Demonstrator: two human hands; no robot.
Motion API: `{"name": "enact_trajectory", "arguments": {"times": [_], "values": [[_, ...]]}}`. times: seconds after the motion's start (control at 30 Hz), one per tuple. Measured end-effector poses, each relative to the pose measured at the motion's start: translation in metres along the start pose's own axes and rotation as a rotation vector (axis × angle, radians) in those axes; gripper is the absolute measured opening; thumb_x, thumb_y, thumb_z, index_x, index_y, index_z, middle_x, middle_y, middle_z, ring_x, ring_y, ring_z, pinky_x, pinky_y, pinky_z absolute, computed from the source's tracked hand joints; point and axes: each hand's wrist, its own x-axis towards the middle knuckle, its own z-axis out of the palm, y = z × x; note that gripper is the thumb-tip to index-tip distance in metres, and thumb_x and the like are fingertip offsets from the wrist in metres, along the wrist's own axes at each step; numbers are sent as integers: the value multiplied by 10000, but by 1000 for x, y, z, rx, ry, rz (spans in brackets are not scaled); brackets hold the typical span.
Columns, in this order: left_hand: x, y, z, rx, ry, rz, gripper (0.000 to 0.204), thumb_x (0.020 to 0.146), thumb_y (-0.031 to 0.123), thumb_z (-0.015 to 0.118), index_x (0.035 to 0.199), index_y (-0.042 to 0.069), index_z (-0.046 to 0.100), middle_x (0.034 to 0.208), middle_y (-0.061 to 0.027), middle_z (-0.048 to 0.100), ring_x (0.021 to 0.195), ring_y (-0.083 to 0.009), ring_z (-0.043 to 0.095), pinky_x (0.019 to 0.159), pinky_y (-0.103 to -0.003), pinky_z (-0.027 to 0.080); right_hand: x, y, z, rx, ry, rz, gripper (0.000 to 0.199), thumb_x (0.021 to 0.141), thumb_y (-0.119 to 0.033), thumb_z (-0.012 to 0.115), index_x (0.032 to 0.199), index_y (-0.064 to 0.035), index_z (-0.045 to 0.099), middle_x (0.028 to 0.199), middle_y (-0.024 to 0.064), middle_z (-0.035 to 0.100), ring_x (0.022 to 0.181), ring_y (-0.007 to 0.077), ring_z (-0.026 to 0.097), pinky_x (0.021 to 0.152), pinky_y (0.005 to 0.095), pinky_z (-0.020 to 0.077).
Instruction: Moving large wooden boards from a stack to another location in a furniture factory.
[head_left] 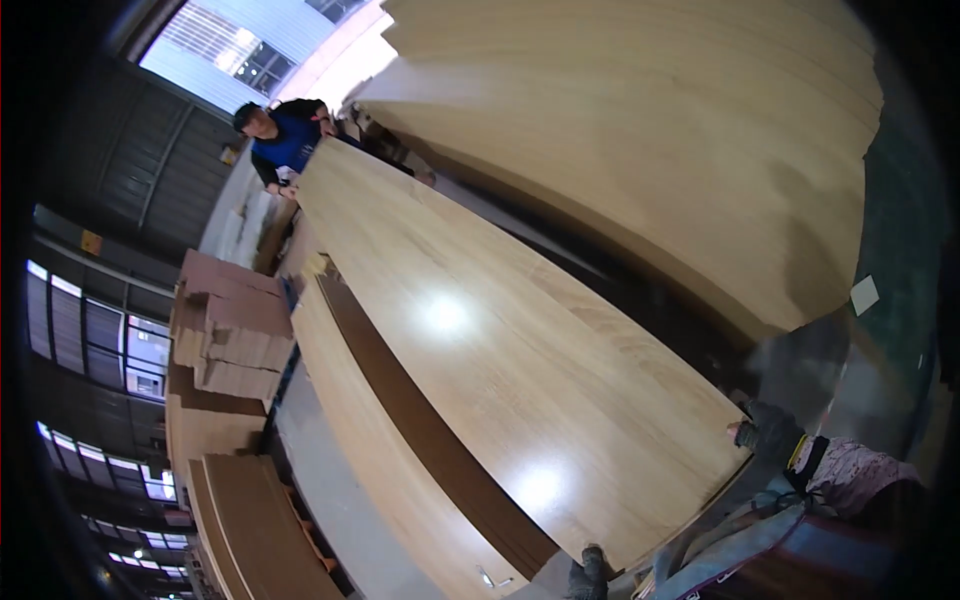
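Note:
A long, light wood-grain panel (500,330) stretches from me toward the far left, tilted across the view. Its near end is in both my hands. My left hand (588,574), in a dark glove, grips the near left corner. At the near right corner, my right hand (768,432) closes around the edge in a grey glove with its fingertips showing. The fingers under the panel are hidden. Another person (290,140) in a blue and black top holds the far end with both hands. Below the panel lies a stack topped by a similar board (380,420), its brown side showing.
To the right rises a large stack of light wood panels (640,140). Stacked boards (245,320) and brown panels (260,530) stand on the left. Grey floor (330,470) runs between those and the middle stack. A small white card (864,296) lies near the right stack.

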Motion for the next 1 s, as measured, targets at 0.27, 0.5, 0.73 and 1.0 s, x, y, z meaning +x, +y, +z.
{"name": "enact_trajectory", "arguments": {"times": [0.27, 0.5, 0.73, 1.0], "values": [[25, 76, 79, 72, -7, -23, 316, 849, 309, 580, 913, 0, 565, 793, -91, 614, 664, -215, 592, 653, -326, 506, 36, -29, -108, -46, 199, -173, 525, 807, -463, 571, 1028, 14, 568, 944, 237, 612, 890, 381, 588, 779, 429, 447], [-19, 162, 197, -18, -70, 36, 467, 819, 354, 618, 1114, 8, 508, 954, -110, 576, 782, -243, 612, 571, -360, 564, 81, 20, -184, -471, 382, -246, 523, 803, -485, 545, 1008, -6, 586, 908, 239, 620, 871, 374, 599, 767, 444, 471], [13, 147, 242, 1177, -77, 1042, 347, 859, 331, 586, 1014, 23, 561, 843, -40, 563, 718, -149, 555, 580, -315, 516, 54, 69, -264, -477, 769, -475, 439, 775, -327, 616, 1090, -27, 555, 980, 200, 606, 897, 368, 580, 790, 439, 460], [4, 165, 287, 422, -175, 396, 392, 768, 178, 676, 1105, 79, 504, 857, -172, 587, 738, -330, 598, 587, -409, 497, 58, 127, -233, 95, 577, -183, 505, 800, -281, 621, 1181, 13, 469, 1155, 197, 542, 1068, 354, 516, 898, 410, 417]]}}
